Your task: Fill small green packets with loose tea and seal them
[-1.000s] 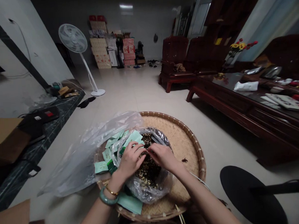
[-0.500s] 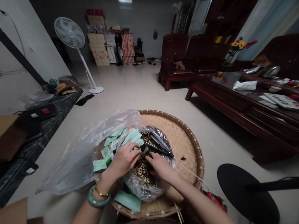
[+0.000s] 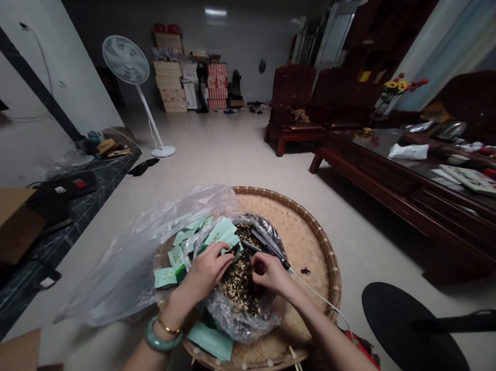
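Observation:
A clear plastic bag (image 3: 250, 326) of loose, dark and pale dried bits (image 3: 240, 286), like tea leaves, lies on a round woven bamboo tray (image 3: 307, 226). My left hand (image 3: 209, 269) is closed at the bag's left side, fingers and thumb pinching a light green paper packet (image 3: 236, 251), partly hidden. Over the dried bits, my right hand (image 3: 272, 271) has its fingers curled into a pinch; what is in them is too small to tell. Beside it rests a black two-armed tool (image 3: 272, 249), like a hair straightener, with a white cord. More green packets (image 3: 166, 277) lie to the left.
A large clear plastic sheet (image 3: 123, 277) spreads over the tray's left edge. A black round base (image 3: 408, 327) stands on the floor at right, near a dark wooden table (image 3: 356, 167). Cardboard boxes (image 3: 6, 208) sit at left. A white fan (image 3: 126, 58) stands farther back.
My right hand has drawn back slightly right from the left hand, its fingers now curled together. The left hand stays near the packet. The whole view has shifted slightly.

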`<state>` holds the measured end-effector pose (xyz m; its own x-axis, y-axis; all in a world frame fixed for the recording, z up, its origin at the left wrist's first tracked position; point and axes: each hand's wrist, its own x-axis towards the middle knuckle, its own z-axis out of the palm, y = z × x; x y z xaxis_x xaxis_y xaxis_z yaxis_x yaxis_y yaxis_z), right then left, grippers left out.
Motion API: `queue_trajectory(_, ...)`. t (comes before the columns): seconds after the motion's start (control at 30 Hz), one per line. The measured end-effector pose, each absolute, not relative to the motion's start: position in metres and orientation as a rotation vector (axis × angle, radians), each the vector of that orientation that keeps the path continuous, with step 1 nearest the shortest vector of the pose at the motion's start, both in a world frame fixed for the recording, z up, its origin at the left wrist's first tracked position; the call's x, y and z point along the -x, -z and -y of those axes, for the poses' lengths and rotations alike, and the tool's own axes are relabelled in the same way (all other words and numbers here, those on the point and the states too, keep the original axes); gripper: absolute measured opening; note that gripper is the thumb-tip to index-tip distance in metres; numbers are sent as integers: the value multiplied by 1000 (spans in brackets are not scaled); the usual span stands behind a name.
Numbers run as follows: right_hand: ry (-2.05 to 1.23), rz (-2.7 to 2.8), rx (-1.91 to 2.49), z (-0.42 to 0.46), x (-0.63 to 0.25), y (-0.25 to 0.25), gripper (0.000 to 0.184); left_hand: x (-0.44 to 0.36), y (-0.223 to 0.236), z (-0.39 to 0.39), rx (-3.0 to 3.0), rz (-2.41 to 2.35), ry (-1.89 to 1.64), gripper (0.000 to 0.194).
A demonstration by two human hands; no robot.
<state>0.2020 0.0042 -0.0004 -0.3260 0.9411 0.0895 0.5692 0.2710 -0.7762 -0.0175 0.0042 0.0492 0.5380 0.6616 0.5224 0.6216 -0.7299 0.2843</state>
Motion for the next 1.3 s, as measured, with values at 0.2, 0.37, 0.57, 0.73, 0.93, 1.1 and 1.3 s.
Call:
queue_trajectory(0.2, -1356, 1504, 1153, -9, -218, -26, 19, 18, -45, -7, -2809, -1027, -1073, 19)
queue_trajectory(0.37, -1337, 1538, 1050, -11, -213, -52, 20, 17, -44, -9, -2887, -970, -1007, 24)
queue_trajectory(0.57, -983, 1823, 1094, -20, -192, -61, 18, 16, -48, -8, -2915, -1010, -927, 22)
queue_trajectory(0.73, -751, 2069, 1125, -23, -185, -66, 23, 17, -53, -8, -2911, -1043, -909, 18)
queue_trajectory(0.93, -600, 2340, 1114, -21, -186, -72, 23, 18, -55, -6, -2901, -1066, -869, 13)
queue_trajectory(1.1, -523, 2439, 1085, -24, -184, -71, 21, 19, -56, -7, -2925, -1068, -852, 13)
queue_trajectory(1.3, -661, 2194, 1043, -25, -181, -62, 35, 20, -53, -6, -2947, -1090, -911, 11)
